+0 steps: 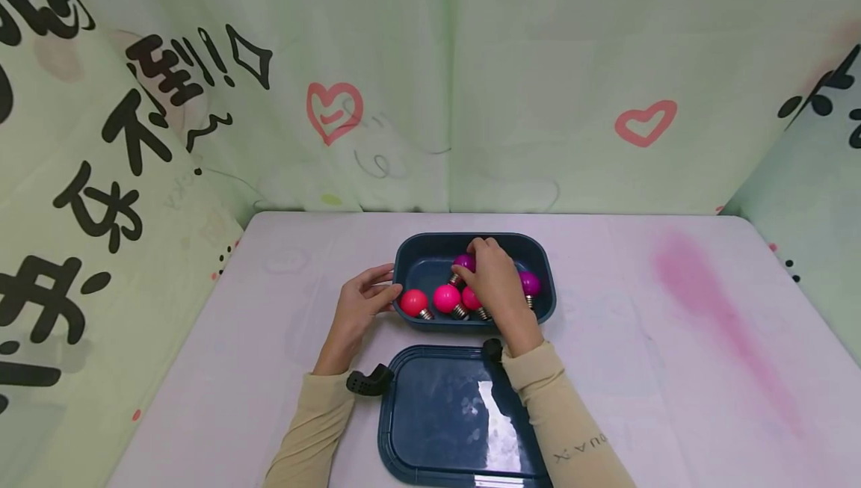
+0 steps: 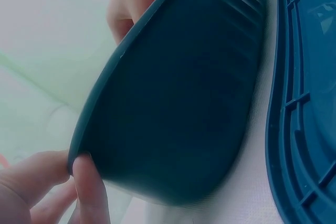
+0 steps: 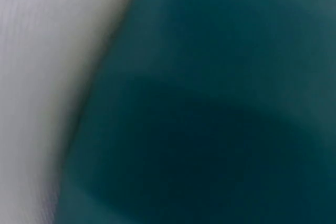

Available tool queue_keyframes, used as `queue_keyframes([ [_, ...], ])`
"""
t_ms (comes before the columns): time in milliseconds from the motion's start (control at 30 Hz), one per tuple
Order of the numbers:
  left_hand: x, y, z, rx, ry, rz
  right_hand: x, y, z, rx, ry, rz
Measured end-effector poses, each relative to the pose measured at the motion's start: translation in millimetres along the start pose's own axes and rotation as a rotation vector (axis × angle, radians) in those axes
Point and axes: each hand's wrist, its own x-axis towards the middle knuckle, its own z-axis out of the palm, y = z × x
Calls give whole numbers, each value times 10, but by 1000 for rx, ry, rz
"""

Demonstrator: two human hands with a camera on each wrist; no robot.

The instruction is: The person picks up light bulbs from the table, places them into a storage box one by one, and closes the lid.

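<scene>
Purple bulb (image 1: 464, 261) in right hand (image 1: 499, 282) — apparently pinched — and tray's left rim (image 1: 400, 255) pinched in left hand (image 1: 359, 305).

Near the worktop's (image 1: 619, 301) far edge, the left grip (image 1: 359, 307) holds a blue tub (image 1: 430, 265); inside it, the right grip (image 1: 499, 279) pinches a purple bulb (image 1: 464, 261).

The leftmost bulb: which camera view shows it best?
The head view: it looks down into the blue box and shows the leftmost bulb with globe and screw base. The left wrist view shows the box's outer wall, the right wrist view mostly dark blur; neither shows the bulb.
</scene>
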Motion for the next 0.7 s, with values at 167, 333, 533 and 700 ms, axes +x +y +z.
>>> queue_keyframes([
  [167,7,-4,-1,4,-2,4,2,1,-23,10,-19,6],
  [333,11,-12,-5,6,-1,8,-7,-7,-61,20,-41,1],
  [533,-4,-2,0,12,1,3,-39,-35,-129,33,-77,-5],
  [700,10,-18,-11,21,1,4,-63,-58,-191,38,-88,-16],
])
